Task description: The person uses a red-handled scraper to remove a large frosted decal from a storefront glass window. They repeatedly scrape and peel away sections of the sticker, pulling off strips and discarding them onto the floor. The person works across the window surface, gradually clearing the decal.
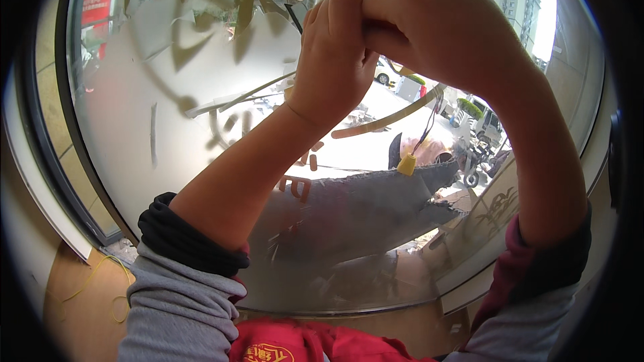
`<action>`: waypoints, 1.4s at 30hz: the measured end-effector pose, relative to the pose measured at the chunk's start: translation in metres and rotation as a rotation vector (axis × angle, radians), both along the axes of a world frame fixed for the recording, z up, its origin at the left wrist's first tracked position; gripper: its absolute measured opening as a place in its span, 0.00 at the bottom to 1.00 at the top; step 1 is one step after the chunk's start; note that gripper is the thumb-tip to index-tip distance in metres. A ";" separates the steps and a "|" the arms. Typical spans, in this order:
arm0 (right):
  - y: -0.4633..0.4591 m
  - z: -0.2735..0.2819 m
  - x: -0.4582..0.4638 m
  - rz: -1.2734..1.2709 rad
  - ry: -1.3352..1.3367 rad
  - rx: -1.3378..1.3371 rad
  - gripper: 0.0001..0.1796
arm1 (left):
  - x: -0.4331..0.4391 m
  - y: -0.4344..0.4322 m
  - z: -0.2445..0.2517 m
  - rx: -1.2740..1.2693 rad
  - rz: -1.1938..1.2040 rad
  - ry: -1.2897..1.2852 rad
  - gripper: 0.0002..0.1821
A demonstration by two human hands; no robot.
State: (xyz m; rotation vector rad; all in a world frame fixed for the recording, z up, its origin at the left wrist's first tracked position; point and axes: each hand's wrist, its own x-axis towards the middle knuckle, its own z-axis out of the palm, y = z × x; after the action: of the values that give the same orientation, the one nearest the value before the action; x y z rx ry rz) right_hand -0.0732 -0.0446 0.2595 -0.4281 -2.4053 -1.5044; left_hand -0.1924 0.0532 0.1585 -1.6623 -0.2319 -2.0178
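My left hand (334, 50) is raised in front of a glass pane (427, 266), its fingers curled. My right hand (437, 25) is bent over it from the right, and the two touch. Whatever lies between them is hidden. A thin dark edge (294, 18) shows just left of my left fingers; its full shape is covered. Frosted film (126, 125) covers much of the pane's left side, torn along its upper edge. Loose film strips (236, 98) hang beside my left wrist. Brown lettering and leaf-shaped decals (244, 10) mark the glass.
A yellow connector (406, 164) dangles on thin wires before the pane. A ragged-edged dark grey sheet (352, 211) spans the lower glass. At left stand a dark door frame (83, 161) and a yellow cord (118, 306) on the wooden floor. Vehicles and tall buildings (518, 0) appear outside.
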 end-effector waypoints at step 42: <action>0.054 -0.047 0.020 0.260 0.446 -0.292 0.04 | -0.002 0.015 0.006 0.182 0.225 0.056 0.14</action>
State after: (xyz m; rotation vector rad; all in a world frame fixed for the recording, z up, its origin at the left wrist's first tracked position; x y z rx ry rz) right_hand -0.0534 0.0090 0.2122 -0.4348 -2.2146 -0.8452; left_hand -0.1942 0.0679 0.1648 -1.5060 -0.1992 -1.7690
